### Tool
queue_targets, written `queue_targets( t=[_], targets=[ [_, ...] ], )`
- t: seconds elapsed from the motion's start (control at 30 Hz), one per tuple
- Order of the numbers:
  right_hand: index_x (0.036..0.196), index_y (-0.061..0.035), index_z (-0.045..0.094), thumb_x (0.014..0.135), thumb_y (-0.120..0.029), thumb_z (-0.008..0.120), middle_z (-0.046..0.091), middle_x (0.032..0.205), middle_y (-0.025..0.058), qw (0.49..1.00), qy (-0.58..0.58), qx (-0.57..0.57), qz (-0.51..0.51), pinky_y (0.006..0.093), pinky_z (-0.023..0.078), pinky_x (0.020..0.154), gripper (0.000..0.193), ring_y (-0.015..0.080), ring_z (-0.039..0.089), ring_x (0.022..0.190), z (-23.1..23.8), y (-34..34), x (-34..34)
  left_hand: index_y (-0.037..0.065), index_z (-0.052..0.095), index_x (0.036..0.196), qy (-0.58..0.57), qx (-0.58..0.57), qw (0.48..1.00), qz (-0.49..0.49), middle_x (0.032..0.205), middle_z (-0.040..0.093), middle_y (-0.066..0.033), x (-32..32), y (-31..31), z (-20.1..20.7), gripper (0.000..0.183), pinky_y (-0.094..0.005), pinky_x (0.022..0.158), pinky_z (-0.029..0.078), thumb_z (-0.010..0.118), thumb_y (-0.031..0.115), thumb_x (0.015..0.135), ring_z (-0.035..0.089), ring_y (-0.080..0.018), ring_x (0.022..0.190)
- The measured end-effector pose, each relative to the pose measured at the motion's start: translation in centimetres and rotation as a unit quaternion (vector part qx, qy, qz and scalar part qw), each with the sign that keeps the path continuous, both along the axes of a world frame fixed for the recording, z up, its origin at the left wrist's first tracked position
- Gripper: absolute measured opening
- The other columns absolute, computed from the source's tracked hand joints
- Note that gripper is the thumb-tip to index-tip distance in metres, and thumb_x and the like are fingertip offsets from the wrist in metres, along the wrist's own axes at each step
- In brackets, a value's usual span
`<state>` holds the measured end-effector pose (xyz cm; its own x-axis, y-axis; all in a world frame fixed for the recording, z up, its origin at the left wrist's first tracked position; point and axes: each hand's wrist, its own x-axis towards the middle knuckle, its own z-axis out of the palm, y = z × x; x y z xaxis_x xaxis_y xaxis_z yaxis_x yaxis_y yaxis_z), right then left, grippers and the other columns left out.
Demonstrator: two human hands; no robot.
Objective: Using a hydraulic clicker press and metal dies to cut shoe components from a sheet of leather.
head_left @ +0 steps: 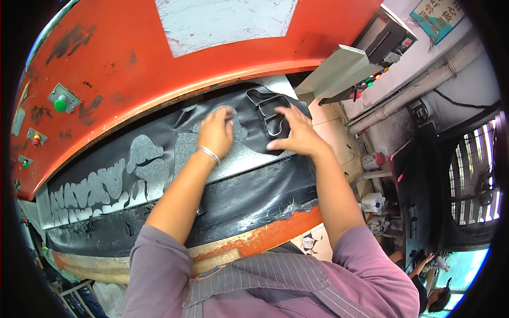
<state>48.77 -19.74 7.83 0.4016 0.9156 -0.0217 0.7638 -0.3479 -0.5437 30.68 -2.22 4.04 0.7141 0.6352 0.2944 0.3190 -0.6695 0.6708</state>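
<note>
Under the orange press head [159,58], seen from the head camera, a black sheet [159,143] with cut-out shapes lies across the machine bed. Pale grey backing shows through the holes, most of them toward nine o'clock from the hands.

At about twelve o'clock from the picture's middle, the left hand [216,132] rests on the black sheet, fingers curled loosely downward with the tips touching the material; it grips nothing that can be seen. A metal bangle [209,155] circles its wrist.

Just beside it, toward one o'clock, the right hand [298,135] lies flat and spread, its fingertips pressing on a metal cutting die [268,114], a dark outline frame that sits on the sheet near its far edge. The palm is open, with the thumb stretched toward the left hand. The two hands are near each other but apart.

At ten o'clock, a green button [60,105] and a red button [36,141] sit on the orange panel. At two o'clock, a grey control box [389,40] with small coloured lights stands above the bed. At four o'clock, a large fan grille [474,175] fills the wall, and another person's hands [432,262] show below it. Purple sleeves [159,265] and a striped apron [265,283] fill the six o'clock edge.
</note>
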Motion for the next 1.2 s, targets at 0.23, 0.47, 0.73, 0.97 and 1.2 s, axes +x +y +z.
queue_targets(
  t=[0.23,0.47,0.73,0.97,1.2],
  targets=[
    [0.118,-0.0115,0.055,0.054,-0.039,0.086,0.044,0.132,0.0298,0.980,-0.097,0.168,-0.053,0.0509,0.031,0.105,0.076,0.0450,0.038,0.126,-2.4,0.1,-3.2,0.006,0.049,0.120,0.030,0.031,0.998,-0.040,0.126,0.058,-0.0128,-0.5,-2.3,0.0,0.036,-0.0441,0.109,0.029,0.056,0.006,0.085,0.044,-0.0300,0.130],
    [0.123,-0.0115,0.053,0.055,-0.041,0.085,0.040,0.132,0.0381,0.974,-0.119,0.181,-0.061,0.0522,0.028,0.106,0.080,0.0482,0.037,0.127,-3.3,-1.0,-5.3,0.005,0.042,0.127,0.041,0.030,0.997,-0.057,0.130,0.055,-0.0131,-0.2,-2.7,0.1,0.045,-0.0444,0.111,0.024,0.056,0.008,0.084,0.039,-0.0278,0.134],
    [0.121,-0.0094,0.055,0.059,-0.044,0.082,0.045,0.127,0.0373,0.953,-0.198,0.222,-0.063,0.0533,0.029,0.105,0.075,0.0484,0.041,0.125,-4.2,-0.1,-5.7,0.003,0.038,0.125,0.039,0.022,0.996,-0.074,0.135,0.053,-0.0123,0.4,-1.8,-0.1,0.049,-0.0450,0.110,0.022,0.060,0.008,0.082,0.038,-0.0278,0.135],
    [0.126,-0.0098,0.049,0.063,-0.046,0.079,0.042,0.130,0.0377,0.954,-0.227,0.188,-0.063,0.0553,0.027,0.106,0.079,0.0483,0.037,0.128,-4.7,0.0,-6.0,0.002,0.040,0.129,0.050,0.004,0.997,-0.066,0.137,0.049,-0.0146,0.3,-2.0,0.0,0.054,-0.0422,0.111,0.023,0.059,0.011,0.080,0.036,-0.0271,0.136],
    [0.146,-0.0094,0.026,0.066,-0.056,0.077,0.026,0.143,0.0357,0.967,-0.173,0.114,-0.150,0.0558,0.022,0.108,0.106,0.0476,0.023,0.136,-1.7,-1.0,-9.9,0.006,0.056,0.124,-0.125,-0.060,0.989,-0.053,0.135,0.051,-0.0159,-12.8,0.3,3.6,0.043,-0.0393,0.108,0.034,0.064,0.014,0.082,0.045,-0.0312,0.129]
  ],
)
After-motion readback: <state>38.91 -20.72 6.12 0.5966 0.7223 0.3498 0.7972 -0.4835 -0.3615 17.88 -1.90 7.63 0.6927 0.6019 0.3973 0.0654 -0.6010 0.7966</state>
